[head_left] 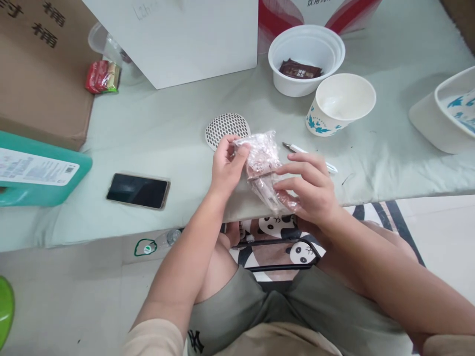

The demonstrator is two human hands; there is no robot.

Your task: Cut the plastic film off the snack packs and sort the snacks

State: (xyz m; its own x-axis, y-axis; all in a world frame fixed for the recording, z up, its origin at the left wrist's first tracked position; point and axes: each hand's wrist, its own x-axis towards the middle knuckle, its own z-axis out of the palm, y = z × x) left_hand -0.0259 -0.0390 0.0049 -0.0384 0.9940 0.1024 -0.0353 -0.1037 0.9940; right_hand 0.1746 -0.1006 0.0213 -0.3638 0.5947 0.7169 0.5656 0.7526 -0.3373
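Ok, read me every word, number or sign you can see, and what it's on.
"桶", twice, on the cardboard box; another character is cut off.
"饮用…" on the red and white box, cut off.
"L…" on the white box, the rest faint.
Too small or unclear: teal jug label, brown sachets, paper cup, red packet, plastic packet, shorts logo.

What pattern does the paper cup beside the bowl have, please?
The paper cup has blue-green leaves on white; see the head view.

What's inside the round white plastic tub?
Inside the tub: dark-brown wrapped packets with pale print, exact count unclear. The tub's floor beneath them is covered, so anything under them can't be seen.
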